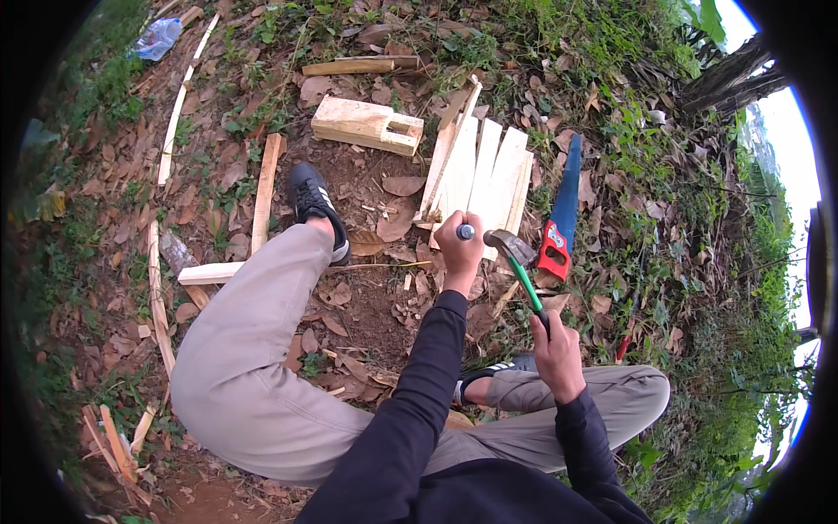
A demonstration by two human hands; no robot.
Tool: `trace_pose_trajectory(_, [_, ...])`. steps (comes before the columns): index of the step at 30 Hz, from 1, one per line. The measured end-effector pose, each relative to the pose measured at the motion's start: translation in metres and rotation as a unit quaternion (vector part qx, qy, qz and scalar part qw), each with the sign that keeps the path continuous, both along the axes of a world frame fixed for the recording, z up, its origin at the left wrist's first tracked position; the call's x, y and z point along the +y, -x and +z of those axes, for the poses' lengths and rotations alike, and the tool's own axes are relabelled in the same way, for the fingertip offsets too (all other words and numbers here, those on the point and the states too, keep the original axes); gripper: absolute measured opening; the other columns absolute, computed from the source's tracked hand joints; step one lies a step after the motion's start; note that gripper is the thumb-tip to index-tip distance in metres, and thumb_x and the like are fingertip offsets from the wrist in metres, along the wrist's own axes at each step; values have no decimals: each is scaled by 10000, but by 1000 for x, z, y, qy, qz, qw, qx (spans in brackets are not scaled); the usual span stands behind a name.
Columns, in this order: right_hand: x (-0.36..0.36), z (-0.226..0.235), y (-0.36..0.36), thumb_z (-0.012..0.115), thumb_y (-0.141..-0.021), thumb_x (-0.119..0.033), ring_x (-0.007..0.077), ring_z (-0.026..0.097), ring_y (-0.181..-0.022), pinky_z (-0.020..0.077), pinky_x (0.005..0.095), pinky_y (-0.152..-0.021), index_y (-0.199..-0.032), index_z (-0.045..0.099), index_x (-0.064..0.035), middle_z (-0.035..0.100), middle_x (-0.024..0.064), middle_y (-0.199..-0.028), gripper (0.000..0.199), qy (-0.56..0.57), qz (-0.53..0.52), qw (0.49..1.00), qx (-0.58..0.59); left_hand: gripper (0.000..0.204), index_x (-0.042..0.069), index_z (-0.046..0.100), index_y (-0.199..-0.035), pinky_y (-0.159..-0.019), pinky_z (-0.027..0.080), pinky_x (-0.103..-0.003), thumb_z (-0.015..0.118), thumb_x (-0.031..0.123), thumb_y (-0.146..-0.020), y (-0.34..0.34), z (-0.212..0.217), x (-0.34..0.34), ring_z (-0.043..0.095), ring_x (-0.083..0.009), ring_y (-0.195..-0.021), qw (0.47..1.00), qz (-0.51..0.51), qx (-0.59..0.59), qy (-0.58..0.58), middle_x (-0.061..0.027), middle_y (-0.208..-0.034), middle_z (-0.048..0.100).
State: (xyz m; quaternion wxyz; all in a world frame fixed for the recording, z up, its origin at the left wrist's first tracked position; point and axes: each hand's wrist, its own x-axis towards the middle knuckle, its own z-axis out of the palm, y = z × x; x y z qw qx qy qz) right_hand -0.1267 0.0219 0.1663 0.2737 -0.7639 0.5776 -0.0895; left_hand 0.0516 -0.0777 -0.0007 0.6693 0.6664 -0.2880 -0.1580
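Left hand [460, 251] fisted around a metal-capped tool handle [465, 231], held upright over the near end of pale wooden slats [484, 179] on the leaf-strewn ground [367, 306]. Right hand [557, 354] closed on the green-handled claw hammer [515, 258], head raised just right of the left fist. Red-handled handsaw [560, 214] right of the slats; notched wooden block [367, 125] far left of them.

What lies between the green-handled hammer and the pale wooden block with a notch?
In the head view, pale wooden slats lie between the hammer and the block.
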Motion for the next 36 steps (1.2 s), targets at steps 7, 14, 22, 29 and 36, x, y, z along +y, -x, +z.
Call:
trace_pose_trajectory(7, [-16, 20, -24, 578, -999, -253, 427, 543, -526, 365, 489, -470, -861, 482, -20, 522, 215, -574, 287, 26, 31, 999, -1, 298, -4, 456, -616, -476, 353, -319, 611, 37, -866, 2, 0, -6, 426, -125, -486, 999, -17, 11, 37, -77, -518, 486])
trace_pose_trajectory(14, [-2, 38, -26, 567, -982, -149, 322, 553, -488, 417, 388, -491, -969, 559, -4, 506, 134, -581, 146, 116, 12, 990, -84, 236, -11, 467, -601, -457, 364, -350, 580, 5, -808, 7, 0, -13, 444, -183, -438, 1000, -5, -15, 19, -129, -497, 473])
trace_pose_trajectory(22, [6, 24, -13, 553, -999, -197, 321, 575, -506, 418, 404, -493, -934, 558, -6, 523, 140, -586, 203, 118, -6, 989, -88, 254, -13, 483, -617, -470, 388, -382, 634, 27, -818, 8, 4, -11, 514, -285, -459, 999, -20, -20, 24, -160, -542, 516])
trace_pose_trajectory(29, [-15, 12, -19, 557, -1010, -222, 401, 544, -513, 390, 462, -486, -893, 522, -9, 522, 204, -572, 246, 27, 6, 999, 21, 268, -10, 468, -609, -476, 401, -373, 627, 46, -817, 7, 10, -4, 507, -283, -454, 999, -23, -33, 25, -162, -538, 508])
trace_pose_trajectory(36, [-14, 3, -14, 556, -1006, -204, 398, 565, -523, 398, 442, -477, -888, 535, -8, 530, 208, -600, 230, 55, 16, 998, 0, 251, -14, 461, -611, -475, 387, -392, 636, 16, -789, 10, 7, -6, 488, -300, -463, 999, -23, -39, 28, -160, -543, 499])
